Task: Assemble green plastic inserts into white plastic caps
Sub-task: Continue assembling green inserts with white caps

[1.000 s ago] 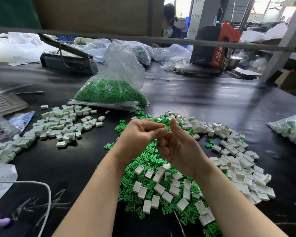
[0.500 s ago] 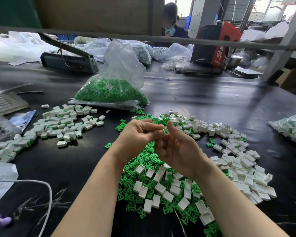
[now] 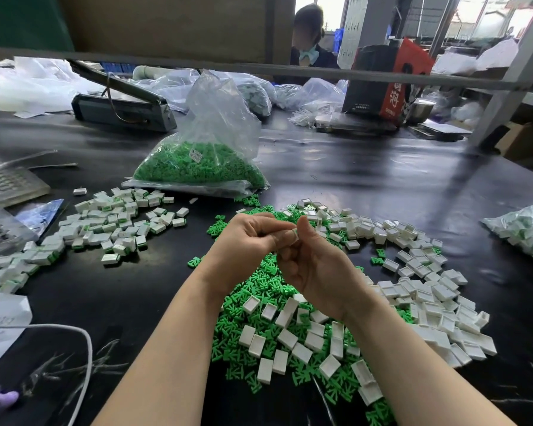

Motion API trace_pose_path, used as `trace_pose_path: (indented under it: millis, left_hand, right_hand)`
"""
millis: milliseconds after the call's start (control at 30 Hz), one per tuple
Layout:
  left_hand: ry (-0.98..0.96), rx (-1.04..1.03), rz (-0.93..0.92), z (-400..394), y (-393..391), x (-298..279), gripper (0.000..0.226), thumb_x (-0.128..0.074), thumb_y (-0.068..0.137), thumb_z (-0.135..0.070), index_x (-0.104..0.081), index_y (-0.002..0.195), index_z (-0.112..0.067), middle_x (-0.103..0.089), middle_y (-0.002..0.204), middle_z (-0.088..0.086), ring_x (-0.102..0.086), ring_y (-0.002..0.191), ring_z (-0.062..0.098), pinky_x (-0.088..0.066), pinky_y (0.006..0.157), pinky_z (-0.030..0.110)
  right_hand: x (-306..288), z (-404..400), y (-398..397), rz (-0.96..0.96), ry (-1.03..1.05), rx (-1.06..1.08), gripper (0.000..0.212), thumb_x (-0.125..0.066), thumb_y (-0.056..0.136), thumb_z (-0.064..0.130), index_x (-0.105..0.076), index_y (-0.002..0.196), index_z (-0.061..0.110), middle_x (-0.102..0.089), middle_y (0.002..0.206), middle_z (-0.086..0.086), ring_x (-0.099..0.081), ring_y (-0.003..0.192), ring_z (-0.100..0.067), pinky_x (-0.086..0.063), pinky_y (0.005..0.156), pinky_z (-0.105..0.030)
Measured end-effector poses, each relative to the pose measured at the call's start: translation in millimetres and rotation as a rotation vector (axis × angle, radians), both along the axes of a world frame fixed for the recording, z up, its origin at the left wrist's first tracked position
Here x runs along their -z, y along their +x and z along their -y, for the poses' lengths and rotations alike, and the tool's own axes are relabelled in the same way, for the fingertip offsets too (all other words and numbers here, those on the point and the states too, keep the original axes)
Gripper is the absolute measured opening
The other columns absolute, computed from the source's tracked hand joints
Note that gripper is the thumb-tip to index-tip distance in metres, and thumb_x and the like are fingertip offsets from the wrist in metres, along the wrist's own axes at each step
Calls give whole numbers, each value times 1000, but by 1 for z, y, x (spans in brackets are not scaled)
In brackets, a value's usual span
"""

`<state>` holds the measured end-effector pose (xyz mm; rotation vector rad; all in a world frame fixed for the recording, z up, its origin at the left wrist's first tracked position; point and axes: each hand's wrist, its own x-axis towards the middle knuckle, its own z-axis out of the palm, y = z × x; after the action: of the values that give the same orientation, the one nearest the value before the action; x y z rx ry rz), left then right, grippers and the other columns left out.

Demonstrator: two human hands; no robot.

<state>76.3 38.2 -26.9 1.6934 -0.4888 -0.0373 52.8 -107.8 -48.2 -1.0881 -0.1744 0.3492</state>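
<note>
Head view, clear bag (image 3: 216, 142) heaped with green inserts on black table (image 3: 382, 186), second bag (image 3: 526, 229) of white parts at right, left hand (image 3: 246, 241) and right hand (image 3: 314, 265) together pinching one white cap (image 3: 295, 233) above loose pile of green inserts (image 3: 259, 287) and white caps (image 3: 428, 290).

A heat sealer (image 3: 122, 110) sits beyond a white cable (image 3: 83, 358).

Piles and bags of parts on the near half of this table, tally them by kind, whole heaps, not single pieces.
Bag of green inserts: 1
Bag of white-and-green parts: 1
Loose pile of green inserts: 1
Loose pile of empty white caps: 1
Loose pile of caps with green fitted: 1
Total: 5
</note>
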Motion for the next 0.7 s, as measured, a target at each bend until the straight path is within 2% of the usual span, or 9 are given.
trace_pose_path:
  millis: [67, 133, 233, 333, 400, 500, 633, 700]
  left_hand:
    - [-21, -7, -21, 0, 0, 0, 12, -70, 85, -9, -77, 93, -15, -69, 77, -11, -64, 80, 0, -48, 78, 14]
    - [-43, -1, -51, 1, -1, 0, 10, -70, 86, -8, -77, 89, -15, -74, 80, -5, -68, 80, 7, -51, 75, 17]
    - [-54, 22, -63, 3, -3, -1, 10, -70, 85, -11, -74, 81, -19, -71, 70, -8, -63, 65, -1, -45, 61, 9]
    - [-52, 19, -60, 6, -5, -2, 5, -65, 77, -18, -70, 77, -18, -63, 61, -8, -55, 55, -2, -41, 55, 8]
    - [-33, 6, -51, 7, -5, -2, 8, -61, 75, -18, -68, 77, -14, -61, 62, -1, -54, 57, 5, -43, 57, 12]
    - [7, -9, -39, 9, -4, -1, 12, -56, 71, -17, -64, 74, -9, -57, 62, 3, -52, 62, 15, -45, 63, 25]
    - [27, -28, -25, 10, -4, 0, 8, -54, 67, -19, -62, 66, -18, -48, 54, -6, -45, 61, 17, -41, 63, 33]
    - [29, -34, -20, 10, -5, 0, 7, -54, 66, -20, -61, 65, -17, -45, 56, 0, -43, 61, 20, -42, 61, 41]
  right_hand:
    - [-1, -1, 1, -8, 36, -8, 44, -44, 90, 55, -64, 75, 18, -52, 68, 2, -45, 57, -8, -35, 52, -17]
    - [-1, 0, 1, -17, 52, -22, 46, -44, 88, 57, -64, 72, 18, -52, 67, 1, -44, 56, -9, -33, 53, -19]
    - [0, 1, 3, 4, 47, -32, 45, -53, 82, 60, -65, 70, 19, -52, 67, 1, -44, 56, -9, -32, 53, -19]
    - [1, 2, 3, 27, 25, -36, 40, -60, 76, 59, -69, 73, 20, -54, 68, 2, -46, 57, -8, -36, 51, -18]
    - [3, 3, 4, 33, 8, -36, 41, -62, 77, 57, -69, 82, 17, -54, 70, 2, -47, 59, -8, -38, 52, -17]
    - [5, 4, 4, 29, -26, -45, 50, -62, 82, 53, -61, 109, 11, -55, 73, 4, -48, 63, -6, -37, 57, -16]
    - [6, 4, 4, 53, -75, -51, 40, -58, 85, 48, -65, 106, 15, -53, 72, 5, -44, 64, -6, -27, 60, -22]
    - [6, 5, 4, 42, -89, -49, 38, -56, 85, 47, -65, 105, 16, -50, 71, 4, -44, 64, -7, -26, 60, -23]
